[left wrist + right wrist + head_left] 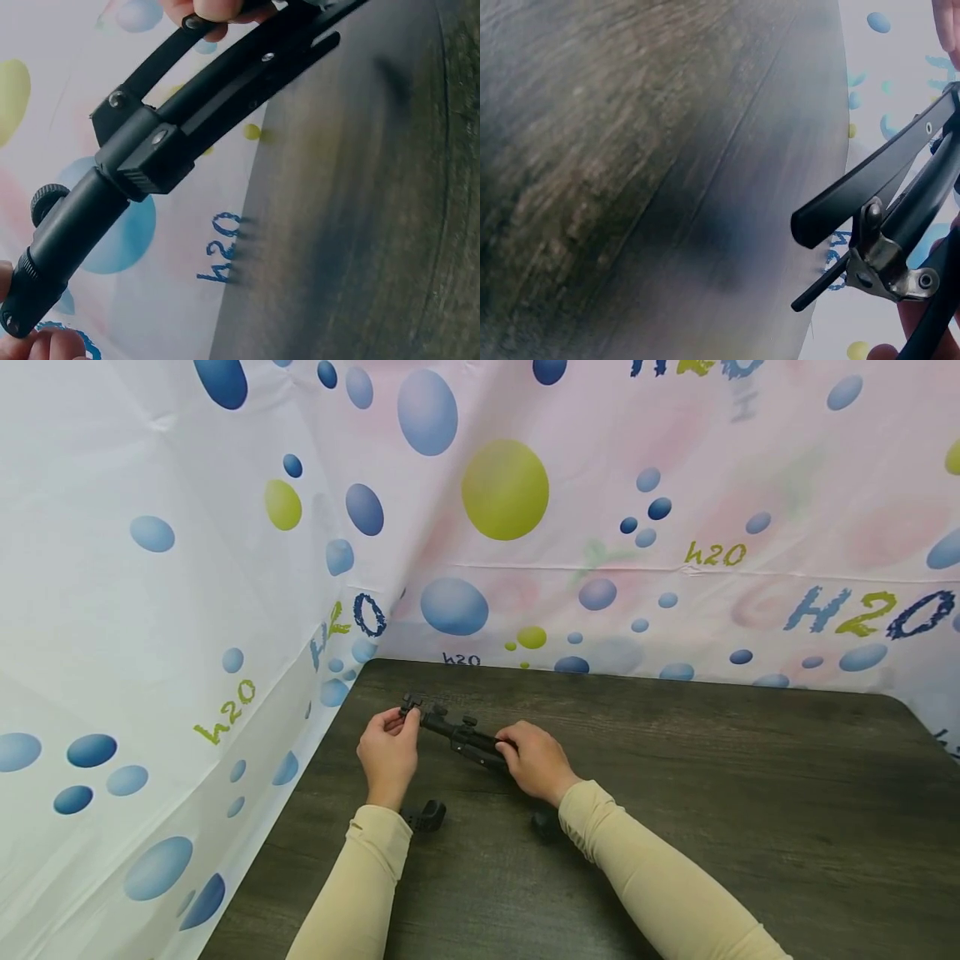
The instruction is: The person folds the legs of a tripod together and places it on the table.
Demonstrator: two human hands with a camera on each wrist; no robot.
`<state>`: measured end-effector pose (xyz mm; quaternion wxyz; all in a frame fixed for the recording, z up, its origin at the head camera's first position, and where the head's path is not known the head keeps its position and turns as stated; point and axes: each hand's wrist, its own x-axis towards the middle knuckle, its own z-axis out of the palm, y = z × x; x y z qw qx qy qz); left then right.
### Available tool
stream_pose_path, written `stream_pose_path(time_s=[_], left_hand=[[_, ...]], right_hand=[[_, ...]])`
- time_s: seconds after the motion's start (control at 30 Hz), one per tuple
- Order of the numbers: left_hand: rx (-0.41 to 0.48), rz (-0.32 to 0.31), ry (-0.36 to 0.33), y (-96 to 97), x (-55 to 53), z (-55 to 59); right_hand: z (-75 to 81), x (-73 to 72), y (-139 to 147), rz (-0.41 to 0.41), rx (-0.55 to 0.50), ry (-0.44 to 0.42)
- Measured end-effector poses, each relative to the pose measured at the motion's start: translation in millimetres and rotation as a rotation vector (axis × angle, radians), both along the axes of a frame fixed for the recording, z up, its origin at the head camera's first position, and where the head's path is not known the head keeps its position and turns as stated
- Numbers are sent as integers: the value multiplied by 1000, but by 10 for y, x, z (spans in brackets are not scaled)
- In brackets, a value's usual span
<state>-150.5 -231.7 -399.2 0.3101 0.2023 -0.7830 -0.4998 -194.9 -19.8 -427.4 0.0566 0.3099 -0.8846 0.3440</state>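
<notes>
A small black tripod (477,742) is held aslant above the table between both hands. The left hand (388,750) pinches its upper-left end near the clamp-like head. The right hand (537,762) grips the leg end, thumb over the legs. In the left wrist view, the tripod's tube (84,219) has a side knob (49,204) and a collar with hinged legs, which lie close along the tube. The right wrist view shows a leg (870,176) angled slightly off the tube and a silver bracket (889,271) at the tube's lower end.
A dark wood-grain table (712,793) lies beneath the hands. White sheeting (637,435) with blue and green dots and "H2O" lettering hangs behind and to the left. Black devices (429,816) show at the wrists.
</notes>
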Motion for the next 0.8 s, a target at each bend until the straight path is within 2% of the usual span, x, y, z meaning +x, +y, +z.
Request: stream_pose_path(time_s=[0.37, 0.57, 0.8], left_hand=[[31, 34, -54, -52, 16, -100], [35, 12, -125, -93, 40, -151], [0, -15, -233, -148, 50, -223]], right_hand=[[-4, -12, -28, 6, 51, 2], [-19, 10, -44, 8, 73, 4], [-37, 2, -66, 2, 105, 22]])
